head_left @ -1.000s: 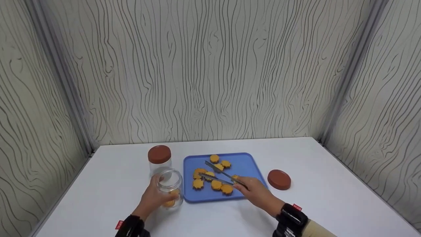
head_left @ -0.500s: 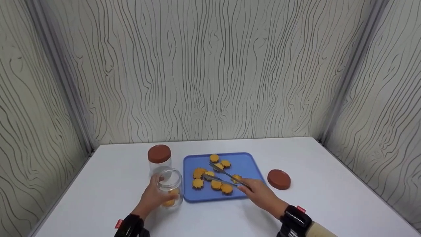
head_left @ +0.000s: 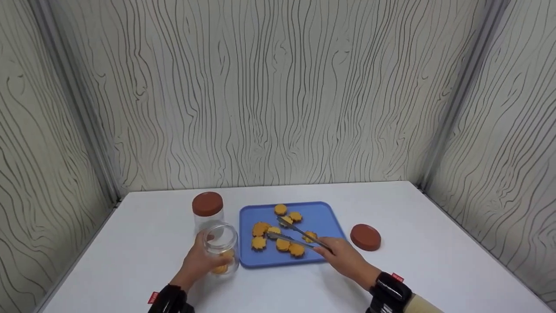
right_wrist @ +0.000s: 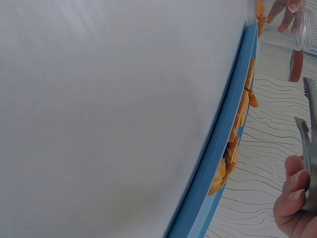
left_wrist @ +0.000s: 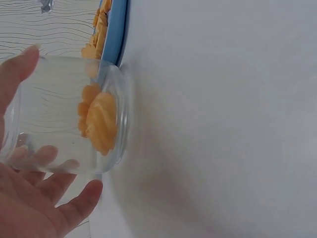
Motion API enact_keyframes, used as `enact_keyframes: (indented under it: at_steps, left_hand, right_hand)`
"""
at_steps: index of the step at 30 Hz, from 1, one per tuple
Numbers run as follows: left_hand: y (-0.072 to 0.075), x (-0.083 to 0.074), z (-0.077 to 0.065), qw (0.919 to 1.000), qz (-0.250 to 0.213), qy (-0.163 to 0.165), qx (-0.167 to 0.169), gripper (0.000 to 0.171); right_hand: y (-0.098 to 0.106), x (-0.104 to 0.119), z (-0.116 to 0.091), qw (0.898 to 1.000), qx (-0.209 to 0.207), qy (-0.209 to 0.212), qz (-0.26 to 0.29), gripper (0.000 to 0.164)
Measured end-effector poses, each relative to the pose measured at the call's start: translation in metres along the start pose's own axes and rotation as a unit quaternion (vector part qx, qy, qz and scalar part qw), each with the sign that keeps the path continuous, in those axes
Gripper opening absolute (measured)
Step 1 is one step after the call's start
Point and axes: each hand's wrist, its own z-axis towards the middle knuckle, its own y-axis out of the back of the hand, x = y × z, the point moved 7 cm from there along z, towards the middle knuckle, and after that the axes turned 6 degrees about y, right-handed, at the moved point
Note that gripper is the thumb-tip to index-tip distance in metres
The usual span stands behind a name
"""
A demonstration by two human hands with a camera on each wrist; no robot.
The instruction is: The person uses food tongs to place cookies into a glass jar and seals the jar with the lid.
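Note:
My left hand [head_left: 195, 264] grips an uncapped clear jar [head_left: 221, 238] standing just left of the blue tray [head_left: 326, 219]. A few yellow-orange cookies [left_wrist: 102, 123] lie at the jar's bottom, seen through its wall in the left wrist view. In my right hand [head_left: 346, 257] is a pair of metal tongs [head_left: 299, 231], held over the tray. Their toothed tips are spread apart with nothing gripped between them, as the right wrist view shows. Below the tongs, several scalloped cookies [head_left: 259, 243] are scattered on the tray, mostly toward its left and middle.
Behind the held jar stands a second clear jar with a reddish-brown lid [head_left: 207, 204]. A loose lid [head_left: 365, 237] of the same colour lies right of the tray on the white table [head_left: 417, 261]. Wood-patterned panels [head_left: 260, 95] enclose the back and sides.
My right hand and the tongs have drawn slightly to the right and toward me over the tray. My left hand stays on the jar. The head view has shifted a little.

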Motion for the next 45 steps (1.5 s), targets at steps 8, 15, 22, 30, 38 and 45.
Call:
enact_keyframes:
  at_steps: [8,15,22,30,38,45]
  left_hand:
    - [-0.001,0.002,0.0,1.0,0.002,0.008,0.0,0.107]
    - [0.0,0.001,0.0,1.0,0.003,0.001,-0.001,0.106]
    - [0.001,-0.001,-0.001,0.9999,0.011,-0.007,-0.008,0.104]
    - [0.001,-0.001,0.001,0.9997,0.021,-0.003,-0.01,0.104]
    - [0.001,0.002,0.002,0.9997,0.008,0.022,-0.002,0.108]
    - [0.002,0.0,0.0,0.9999,0.011,0.006,-0.004,0.106]
  right_hand:
    - [0.002,-0.005,-0.005,1.0,-0.005,0.005,-0.005,0.032]
    - [0.002,-0.012,-0.009,1.0,-0.004,-0.008,-0.01,0.033]
    - [0.003,-0.016,-0.016,1.0,-0.015,0.011,-0.01,0.029]
    - [0.004,-0.02,-0.019,1.0,-0.016,0.01,-0.015,0.027]
    - [0.002,-0.025,-0.022,1.0,-0.012,0.002,-0.005,0.028]
    - [0.002,-0.026,-0.024,1.0,-0.016,0.017,-0.003,0.027]
